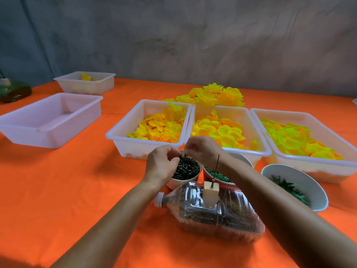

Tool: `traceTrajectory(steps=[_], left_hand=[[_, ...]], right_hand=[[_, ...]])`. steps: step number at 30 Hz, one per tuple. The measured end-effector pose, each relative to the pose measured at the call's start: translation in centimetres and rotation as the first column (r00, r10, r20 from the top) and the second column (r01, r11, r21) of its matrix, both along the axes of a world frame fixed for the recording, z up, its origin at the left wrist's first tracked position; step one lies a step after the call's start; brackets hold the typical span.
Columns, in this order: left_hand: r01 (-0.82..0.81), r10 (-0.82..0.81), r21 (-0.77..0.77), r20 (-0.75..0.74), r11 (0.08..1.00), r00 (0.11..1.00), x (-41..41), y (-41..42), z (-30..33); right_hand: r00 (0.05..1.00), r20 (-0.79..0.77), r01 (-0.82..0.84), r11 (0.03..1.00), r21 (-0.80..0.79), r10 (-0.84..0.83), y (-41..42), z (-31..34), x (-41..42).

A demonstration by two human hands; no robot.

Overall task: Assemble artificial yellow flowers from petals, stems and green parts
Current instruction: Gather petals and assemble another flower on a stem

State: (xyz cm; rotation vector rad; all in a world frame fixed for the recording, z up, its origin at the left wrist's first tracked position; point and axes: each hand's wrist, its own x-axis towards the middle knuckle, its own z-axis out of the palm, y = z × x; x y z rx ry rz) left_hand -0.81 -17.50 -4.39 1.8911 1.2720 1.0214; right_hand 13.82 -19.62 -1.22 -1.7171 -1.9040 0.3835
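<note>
1. A paper cup of dark stems [185,169] stands on the orange bench [77,180], near the middle, just in front of the petal trays. Both hands meet over its far rim, probably to pick out a single stem.
2. The left hand [161,165] curls over the cup, fingertips down among the stems and pinching at them. The right hand [201,149] has its fingers bunched together against the left fingertips; I cannot tell whether it pinches a stem or nothing.
3. Just nearer stands a wooden block [211,193] with a thin upright spike [216,169]. It is set into a clear plastic bottle [212,211] lying on its side and filled with something dark. The filling likely weighs the bottle down so the spike stays steady while parts are threaded on.
4. To the right of the stems, a red cup of green pieces [218,176] sits partly behind the right arm. Further right, a white bowl of green leafy parts [293,187] tilts toward the person, which keeps it in easy reach.
5. Behind these, three white trays of yellow petals [160,126], [222,130], [297,140] stand side by side, seemingly sorted by kind.
6. Beyond the trays lies a pile of finished yellow flowers [214,95], set out of the way.
7. At far left are two more white trays [52,120], [87,83]; the farther one holds a little yellow.
</note>
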Motion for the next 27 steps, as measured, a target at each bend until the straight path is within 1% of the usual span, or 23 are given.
traceTrajectory(steps=[1,2,3,4,6,8,10,12,15,22,27], left_hand=[[0.0,0.0,-0.003,0.02,1.0,1.0,-0.1,0.0,0.1],[0.003,-0.003,-0.008,0.045,1.0,0.999,-0.2,0.0,0.2],[0.009,-0.008,-0.016,0.076,1.0,0.997,-0.2,-0.1,0.3],[0.018,-0.015,-0.025,0.109,1.0,0.994,-0.2,-0.2,0.4],[0.043,-0.036,-0.036,0.17,0.998,0.985,0.0,-0.4,0.7],[0.068,-0.055,-0.048,0.23,0.997,0.972,0.3,-0.7,1.0],[0.091,-0.074,-0.05,0.281,0.995,0.957,0.7,-1.1,1.4],[0.118,-0.1,-0.036,0.326,0.992,0.94,1.1,-1.5,1.9],[0.162,-0.15,-0.004,0.359,0.987,0.921,1.5,-2.2,2.8],[0.237,-0.231,0.046,0.453,0.97,0.861,1.5,-4.0,4.3],[0.31,-0.307,0.09,0.547,0.947,0.779,1.4,-5.7,4.7]], right_hand=[[0.97,-0.243,-0.008,1.0,-0.009,0.005,-0.4,0.3,0.3],[0.89,-0.455,-0.02,1.0,-0.014,0.011,-0.8,0.6,0.6],[0.792,-0.61,-0.033,0.999,-0.021,0.014,-1.2,0.8,1.0],[0.704,-0.71,-0.039,0.999,-0.032,0.005,-1.6,1.0,1.2],[0.557,-0.83,-0.044,0.997,-0.065,-0.029,-2.3,1.3,1.7],[0.437,-0.897,-0.058,0.994,-0.092,-0.057,-2.9,1.5,2.0],[0.34,-0.938,-0.069,0.993,-0.1,-0.071,-3.5,1.7,2.3],[0.272,-0.959,-0.077,0.992,-0.097,-0.072,-4.0,1.9,2.6],[0.241,-0.969,-0.075,0.994,-0.078,-0.057,-4.7,2.3,2.9],[0.3,-0.954,-0.016,1.0,-0.014,-0.009,-6.6,3.2,3.4],[0.294,-0.956,-0.009,1.0,0.006,0.008,-7.8,3.6,3.3]])
